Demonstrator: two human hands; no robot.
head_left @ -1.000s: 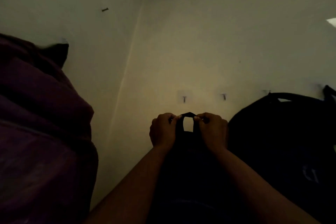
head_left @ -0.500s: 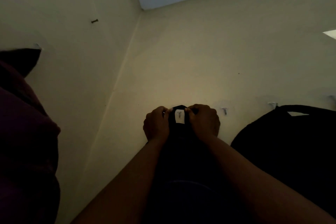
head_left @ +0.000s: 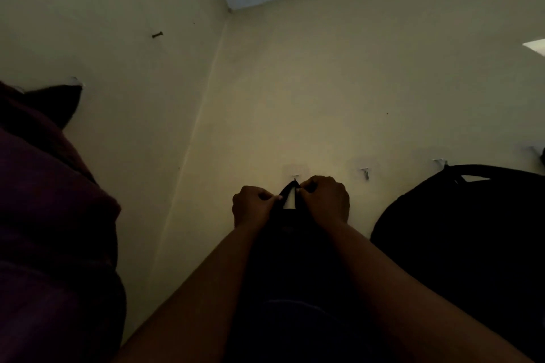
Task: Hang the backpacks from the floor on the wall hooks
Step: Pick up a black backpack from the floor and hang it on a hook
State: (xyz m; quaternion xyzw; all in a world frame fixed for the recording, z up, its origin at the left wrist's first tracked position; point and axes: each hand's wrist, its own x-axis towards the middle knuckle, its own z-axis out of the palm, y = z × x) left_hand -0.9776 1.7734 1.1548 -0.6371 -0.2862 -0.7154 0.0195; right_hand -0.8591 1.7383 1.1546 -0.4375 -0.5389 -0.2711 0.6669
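A dark backpack [head_left: 295,268] hangs between my forearms in a dim room. My left hand [head_left: 253,206] and my right hand [head_left: 324,200] pinch the two sides of its top loop [head_left: 287,189]. The loop's peak sits right under a small wall hook [head_left: 295,177]; I cannot tell whether it rests on the hook. A second empty hook [head_left: 365,171] is to the right. Another black backpack [head_left: 472,230] hangs from a hook [head_left: 440,161] at the right. A dark purple backpack [head_left: 50,230] hangs on the left wall.
The two cream walls meet in a corner [head_left: 206,97] left of my hands. A nail [head_left: 157,35] sticks out high on the left wall. Another hook [head_left: 535,149] shows at the far right edge.
My hands have raised the loop from below the hook up to it, and now the loop's peak sits just beneath the hook. The view has tilted upward.
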